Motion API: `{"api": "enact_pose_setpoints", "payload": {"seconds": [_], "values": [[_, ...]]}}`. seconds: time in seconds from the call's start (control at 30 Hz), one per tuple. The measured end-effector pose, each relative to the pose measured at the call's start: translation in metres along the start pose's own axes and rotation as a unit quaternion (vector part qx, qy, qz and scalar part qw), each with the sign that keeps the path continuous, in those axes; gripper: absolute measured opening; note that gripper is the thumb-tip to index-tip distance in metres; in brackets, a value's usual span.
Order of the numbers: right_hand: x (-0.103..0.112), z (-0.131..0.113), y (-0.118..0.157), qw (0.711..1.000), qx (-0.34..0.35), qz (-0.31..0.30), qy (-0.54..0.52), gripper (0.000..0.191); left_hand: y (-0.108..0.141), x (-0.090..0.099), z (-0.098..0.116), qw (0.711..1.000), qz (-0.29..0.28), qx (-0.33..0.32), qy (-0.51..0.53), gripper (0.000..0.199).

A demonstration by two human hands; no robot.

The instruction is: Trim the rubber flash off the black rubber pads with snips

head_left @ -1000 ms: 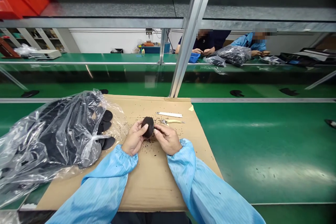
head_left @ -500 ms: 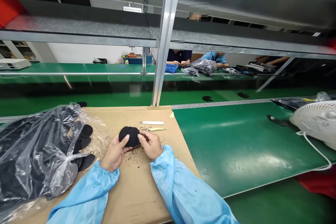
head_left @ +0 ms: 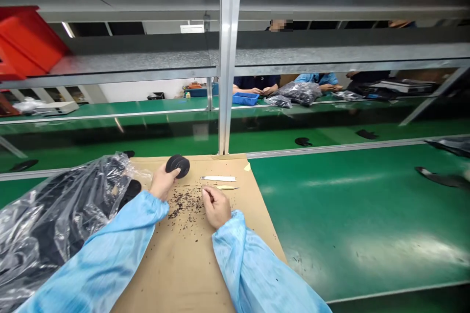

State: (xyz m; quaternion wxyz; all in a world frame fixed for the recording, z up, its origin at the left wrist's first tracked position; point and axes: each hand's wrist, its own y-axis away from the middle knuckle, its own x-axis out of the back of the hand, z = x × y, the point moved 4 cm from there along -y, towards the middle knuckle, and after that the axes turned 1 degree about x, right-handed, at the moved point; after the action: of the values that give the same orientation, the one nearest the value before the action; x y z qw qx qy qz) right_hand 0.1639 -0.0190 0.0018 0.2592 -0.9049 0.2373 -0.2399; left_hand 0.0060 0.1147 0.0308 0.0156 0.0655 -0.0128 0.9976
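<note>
My left hand point(head_left: 164, 182) grips a black round piece point(head_left: 178, 166) that looks like two overlapping discs, raised over the back of the cardboard sheet point(head_left: 191, 274). My right hand point(head_left: 216, 205) is closed with its fingers curled, apart from the black piece; whether anything small is in it is hidden. Just behind the right hand lies a slim tool with a yellow handle point(head_left: 227, 187), partly covered by the fingers. Beyond it rests a white utility knife point(head_left: 219, 178). Many tiny black scraps point(head_left: 183, 205) are scattered between my hands.
A clear plastic bag point(head_left: 66, 215) full of black pieces fills the left side. A metal post point(head_left: 227, 83) rises behind the cardboard. A red bin point(head_left: 29, 41) sits on the shelf above. Across the green bench point(head_left: 330, 195), other people work near a blue basket point(head_left: 245, 99).
My right hand has let go of the black piece. My left hand has carried it up, away from the right hand. The view has turned left, showing more of the red bin.
</note>
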Motion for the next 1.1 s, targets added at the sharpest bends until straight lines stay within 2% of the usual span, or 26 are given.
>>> {"api": "enact_pose_setpoints", "payload": {"seconds": [0.07, 0.17, 0.27, 0.43, 0.63, 0.73, 0.83, 0.9, 1.0, 1.1], "values": [[-0.001, 0.0, 0.0, 1.0, 0.01, -0.009, 0.004, 0.028, -0.024, -0.002, 0.018, 0.993, 0.036, -0.056, -0.102, 0.039], [-0.001, -0.001, 0.0, 0.999, 0.029, -0.019, 0.003, 0.026, -0.054, -0.01, 0.033, 0.98, 0.065, -0.083, -0.167, 0.037], [-0.002, -0.002, 0.0, 0.999, 0.046, -0.026, 0.011, 0.025, -0.072, -0.024, 0.035, 0.967, 0.068, -0.093, -0.226, 0.033], [-0.006, -0.002, 0.001, 0.996, 0.056, -0.055, 0.037, 0.026, -0.086, -0.05, 0.03, 0.934, 0.036, -0.117, -0.335, 0.016], [-0.01, -0.002, 0.003, 0.993, 0.052, -0.075, 0.073, 0.027, -0.109, -0.051, 0.031, 0.898, 0.025, -0.13, -0.42, 0.029], [-0.012, -0.002, 0.003, 0.993, 0.052, -0.083, 0.072, 0.028, -0.119, -0.053, 0.031, 0.889, 0.014, -0.139, -0.436, 0.043], [-0.011, -0.002, 0.003, 0.992, 0.057, -0.08, 0.073, 0.028, -0.113, -0.063, 0.025, 0.89, -0.017, -0.149, -0.431, 0.06], [-0.01, -0.001, 0.003, 0.992, 0.06, -0.074, 0.079, 0.027, -0.098, -0.07, 0.02, 0.894, -0.033, -0.157, -0.417, 0.061], [-0.008, -0.001, 0.002, 0.992, 0.06, -0.063, 0.087, 0.027, -0.06, -0.071, 0.014, 0.906, -0.058, -0.165, -0.387, 0.052], [-0.006, -0.001, 0.003, 0.991, 0.057, -0.057, 0.103, 0.027, -0.011, -0.061, 0.01, 0.925, -0.095, -0.163, -0.328, 0.04]]}}
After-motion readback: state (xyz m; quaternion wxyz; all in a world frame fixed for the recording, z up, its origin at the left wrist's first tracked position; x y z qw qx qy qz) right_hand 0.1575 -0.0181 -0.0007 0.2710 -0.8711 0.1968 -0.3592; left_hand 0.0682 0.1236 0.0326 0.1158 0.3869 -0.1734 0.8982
